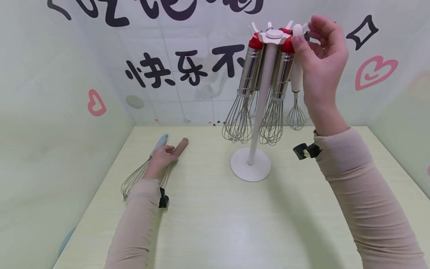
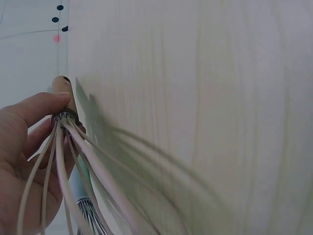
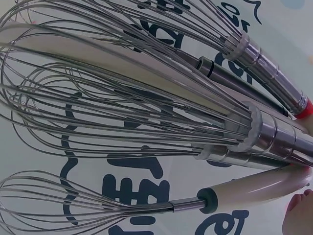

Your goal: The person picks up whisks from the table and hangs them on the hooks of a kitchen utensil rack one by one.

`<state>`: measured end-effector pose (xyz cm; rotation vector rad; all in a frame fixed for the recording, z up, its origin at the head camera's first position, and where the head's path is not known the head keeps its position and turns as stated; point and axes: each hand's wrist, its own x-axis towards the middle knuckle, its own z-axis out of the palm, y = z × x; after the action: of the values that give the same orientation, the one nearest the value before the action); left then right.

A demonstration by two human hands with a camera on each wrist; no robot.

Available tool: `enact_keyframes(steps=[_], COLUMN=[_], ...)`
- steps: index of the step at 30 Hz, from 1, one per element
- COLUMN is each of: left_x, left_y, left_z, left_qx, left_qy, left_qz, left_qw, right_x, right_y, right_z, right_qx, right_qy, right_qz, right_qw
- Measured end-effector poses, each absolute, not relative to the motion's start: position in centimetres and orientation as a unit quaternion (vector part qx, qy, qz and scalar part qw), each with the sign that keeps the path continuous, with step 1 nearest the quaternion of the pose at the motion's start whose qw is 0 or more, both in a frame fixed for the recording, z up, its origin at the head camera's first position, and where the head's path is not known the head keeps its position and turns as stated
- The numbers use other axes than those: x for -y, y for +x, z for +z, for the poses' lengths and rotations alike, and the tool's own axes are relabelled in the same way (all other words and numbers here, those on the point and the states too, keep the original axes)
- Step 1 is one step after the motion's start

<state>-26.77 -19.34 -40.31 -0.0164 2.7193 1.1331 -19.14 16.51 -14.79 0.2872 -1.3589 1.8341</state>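
Note:
My left hand [image 1: 162, 158] grips a whisk with a brown handle [image 1: 181, 147] and beige wires, thumb and fingers round the lower end of the handle [image 2: 62, 85]. Beside it lies a whisk with a light blue handle [image 1: 162, 140], partly covered by the hand. My right hand [image 1: 324, 46] is raised at the top of a white whisk stand [image 1: 265, 97]. Its thumb overlaps the top of a small white-handled whisk [image 1: 296, 76], and the other fingers bend loosely to the right of it. In the right wrist view a fingertip [image 3: 299, 215] shows just beside the white handle [image 3: 264, 188].
Several steel whisks [image 1: 248, 69] with red ends hang from the rack's hooks, wires downward. The stand's round base [image 1: 250, 173] rests on the pale wooden table [image 1: 215, 224]. Behind is a printed backdrop [image 1: 188, 108] with black characters and pink hearts.

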Motion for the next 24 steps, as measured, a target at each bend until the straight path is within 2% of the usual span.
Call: enact_keyframes(steps=[24], left_x=[17.8], left_y=[-27.0], left_z=[-38.3], left_qx=[-0.914], left_qy=[0.044], left_qz=[0.396], left_qw=[0.073], right_x=[-17.8], right_y=[-20.3], right_z=[-14.9], right_qx=[0.513], right_qy=[0.154], right_qz=[0.769], right_qw=[0.348])
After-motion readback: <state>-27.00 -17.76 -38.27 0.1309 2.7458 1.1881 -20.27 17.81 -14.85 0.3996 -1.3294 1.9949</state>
